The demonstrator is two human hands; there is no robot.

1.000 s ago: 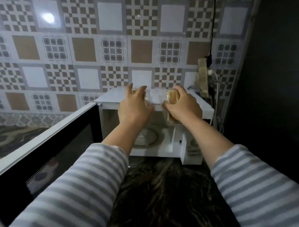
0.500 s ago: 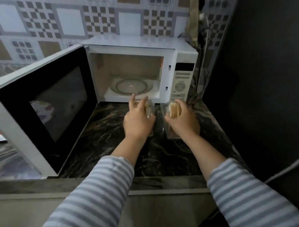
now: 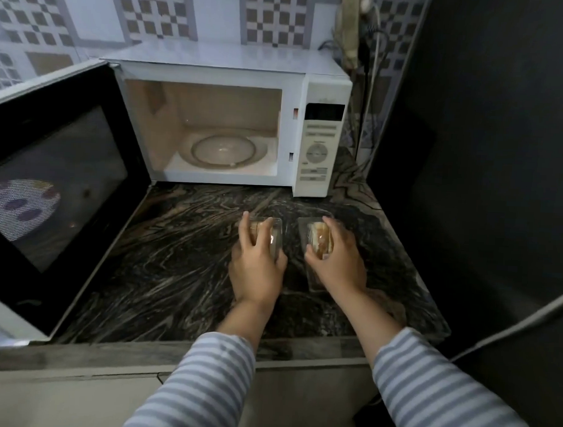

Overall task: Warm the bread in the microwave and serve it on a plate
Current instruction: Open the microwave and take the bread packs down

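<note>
Two clear plastic packs with bread inside rest on the dark marbled counter (image 3: 175, 257) in front of the microwave. My left hand (image 3: 257, 264) is closed over the left bread pack (image 3: 275, 237). My right hand (image 3: 338, 259) grips the right bread pack (image 3: 319, 237), whose brown bread shows between thumb and fingers. The white microwave (image 3: 232, 124) stands at the back with its cavity lit and its glass turntable (image 3: 223, 149) bare. Its door (image 3: 52, 184) hangs wide open to the left. No plate is in view.
The open door blocks the counter's left side. The control panel (image 3: 318, 150) is on the microwave's right. Cables and a wall socket (image 3: 362, 29) hang behind it. A dark wall (image 3: 486, 157) closes the right side. The counter edge (image 3: 300, 353) runs near my sleeves.
Both hands came down from the microwave's top to the counter in front of it, each still holding its bread pack. The view tilted downward.
</note>
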